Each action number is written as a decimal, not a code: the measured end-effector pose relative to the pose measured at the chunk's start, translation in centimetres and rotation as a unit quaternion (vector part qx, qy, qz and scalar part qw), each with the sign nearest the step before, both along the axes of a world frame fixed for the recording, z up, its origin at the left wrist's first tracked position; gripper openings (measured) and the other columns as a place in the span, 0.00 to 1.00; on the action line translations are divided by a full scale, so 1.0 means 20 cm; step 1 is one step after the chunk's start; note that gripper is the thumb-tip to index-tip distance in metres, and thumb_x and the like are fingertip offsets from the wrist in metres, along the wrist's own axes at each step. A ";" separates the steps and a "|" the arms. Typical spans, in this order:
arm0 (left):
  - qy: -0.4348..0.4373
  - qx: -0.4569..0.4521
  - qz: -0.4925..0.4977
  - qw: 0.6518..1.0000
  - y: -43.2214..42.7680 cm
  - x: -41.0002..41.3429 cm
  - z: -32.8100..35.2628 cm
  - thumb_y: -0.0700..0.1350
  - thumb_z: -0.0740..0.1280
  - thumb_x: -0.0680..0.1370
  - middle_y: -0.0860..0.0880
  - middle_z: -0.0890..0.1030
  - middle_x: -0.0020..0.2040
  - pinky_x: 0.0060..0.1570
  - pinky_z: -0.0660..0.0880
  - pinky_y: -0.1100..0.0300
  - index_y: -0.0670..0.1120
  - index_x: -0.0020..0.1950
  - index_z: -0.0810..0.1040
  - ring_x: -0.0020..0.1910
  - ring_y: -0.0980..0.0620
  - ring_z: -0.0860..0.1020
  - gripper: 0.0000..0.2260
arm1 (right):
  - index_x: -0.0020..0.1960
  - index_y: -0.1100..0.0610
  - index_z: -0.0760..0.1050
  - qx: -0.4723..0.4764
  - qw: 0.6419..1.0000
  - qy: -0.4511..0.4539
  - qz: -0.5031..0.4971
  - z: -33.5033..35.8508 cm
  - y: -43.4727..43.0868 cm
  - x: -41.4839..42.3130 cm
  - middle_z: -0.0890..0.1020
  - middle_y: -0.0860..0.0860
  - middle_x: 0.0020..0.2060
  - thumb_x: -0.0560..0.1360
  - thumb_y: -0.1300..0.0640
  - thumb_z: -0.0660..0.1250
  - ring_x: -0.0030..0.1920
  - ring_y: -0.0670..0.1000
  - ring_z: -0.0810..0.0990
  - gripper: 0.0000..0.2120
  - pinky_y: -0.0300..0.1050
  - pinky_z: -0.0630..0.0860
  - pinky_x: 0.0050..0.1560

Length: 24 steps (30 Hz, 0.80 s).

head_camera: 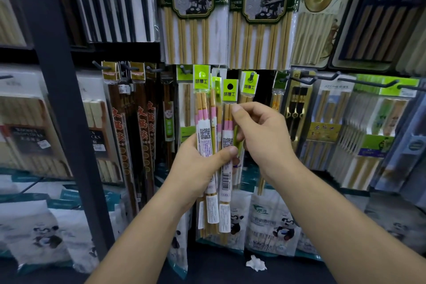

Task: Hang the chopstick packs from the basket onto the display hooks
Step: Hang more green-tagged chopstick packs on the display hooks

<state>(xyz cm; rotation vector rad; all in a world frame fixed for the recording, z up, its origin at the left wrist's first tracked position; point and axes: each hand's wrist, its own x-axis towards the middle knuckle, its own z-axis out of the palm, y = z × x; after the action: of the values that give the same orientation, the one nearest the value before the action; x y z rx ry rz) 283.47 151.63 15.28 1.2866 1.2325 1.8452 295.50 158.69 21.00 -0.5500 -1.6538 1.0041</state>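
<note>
The chopstick packs (208, 143) stand upright in front of the middle of the lower hook row. They are narrow clear sleeves with lime-green header cards, pale wooden sticks banded in pink, and white labels carrying a QR code and a barcode. Your left hand (196, 168) has its grip closed round the bundle at mid-length, with the thumb laid across the front and the fingers hidden behind. Your right hand (262, 136) pinches the rightmost pack (228, 127) between thumb and curled fingers, just below its header, whose round hole shows dark. Just to the right of that header, a matching pack (250, 86) hangs tilted on a display hook (252, 75). Left of the bundle hang dark red-brown packs (143, 127) with red lettering, and to the right black hooks (322, 78) jut out over more boxed sets. The upper row holds large bamboo sets (191, 7) with a printed figure scene, beside black chopsticks (110, 2) near the top left corner. Panda-printed bags (272, 221) lean along the bottom edge of the rack, behind your forearms. A dark upright post (62, 99) crosses the left side, and a crumpled white scrap (255, 263) lies on the dark surface below.
</note>
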 end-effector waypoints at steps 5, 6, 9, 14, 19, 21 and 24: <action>0.011 0.012 -0.015 1.000 0.00 0.00 0.00 0.52 0.79 0.69 0.47 0.87 0.54 0.59 0.81 0.42 0.52 0.56 0.84 0.54 0.46 0.86 0.17 | 0.39 0.53 0.81 0.004 0.999 0.034 -0.014 0.03 0.00 -0.03 0.76 0.43 0.28 0.81 0.56 0.68 0.31 0.44 0.74 0.12 0.39 0.74 0.36; 0.017 0.014 -0.014 1.000 0.00 0.00 0.00 0.54 0.79 0.69 0.48 0.88 0.54 0.58 0.81 0.45 0.53 0.56 0.84 0.54 0.47 0.86 0.17 | 0.37 0.55 0.80 0.002 0.999 0.048 -0.019 0.04 0.01 -0.03 0.75 0.44 0.28 0.80 0.56 0.67 0.31 0.44 0.74 0.13 0.39 0.73 0.35; 0.015 0.007 0.016 1.000 0.01 -0.01 -0.01 0.57 0.79 0.68 0.50 0.87 0.50 0.55 0.82 0.51 0.54 0.51 0.83 0.51 0.50 0.86 0.15 | 0.36 0.60 0.77 -0.002 0.996 0.081 -0.038 0.08 0.03 -0.03 0.74 0.49 0.29 0.79 0.58 0.66 0.32 0.47 0.72 0.13 0.42 0.72 0.35; -0.034 0.011 0.010 0.999 0.02 -0.03 -0.04 0.43 0.76 0.77 0.50 0.83 0.41 0.39 0.84 0.54 0.51 0.48 0.82 0.41 0.51 0.83 0.05 | 0.35 0.63 0.75 -0.008 0.992 0.097 -0.080 0.13 0.10 -0.02 0.73 0.53 0.30 0.76 0.59 0.65 0.33 0.51 0.72 0.12 0.49 0.72 0.36; -0.059 -0.002 -0.009 0.998 0.02 -0.04 -0.05 0.43 0.77 0.76 0.49 0.82 0.40 0.42 0.85 0.48 0.52 0.51 0.83 0.42 0.48 0.83 0.07 | 0.33 0.63 0.72 -0.014 0.992 0.092 -0.090 0.13 0.11 -0.02 0.70 0.51 0.28 0.75 0.60 0.64 0.31 0.49 0.69 0.12 0.44 0.68 0.33; -0.060 -0.007 -0.017 0.998 0.03 -0.03 -0.05 0.44 0.77 0.74 0.52 0.83 0.41 0.43 0.85 0.47 0.52 0.51 0.83 0.42 0.51 0.84 0.08 | 0.35 0.65 0.72 -0.011 0.992 0.086 -0.092 0.12 0.12 -0.02 0.70 0.52 0.28 0.74 0.60 0.64 0.31 0.49 0.69 0.12 0.45 0.68 0.33; -0.060 -0.007 -0.024 0.998 0.03 -0.03 -0.05 0.45 0.78 0.73 0.54 0.84 0.41 0.45 0.85 0.45 0.52 0.51 0.83 0.41 0.52 0.85 0.09 | 0.36 0.67 0.72 0.001 0.992 0.070 -0.101 0.10 0.12 -0.01 0.69 0.53 0.28 0.75 0.59 0.65 0.32 0.49 0.68 0.13 0.46 0.68 0.35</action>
<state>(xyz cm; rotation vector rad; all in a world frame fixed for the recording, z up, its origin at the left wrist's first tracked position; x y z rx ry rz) 282.84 152.23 14.27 1.1699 1.1389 1.8485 295.33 161.15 23.08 -0.6187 -1.4451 0.8723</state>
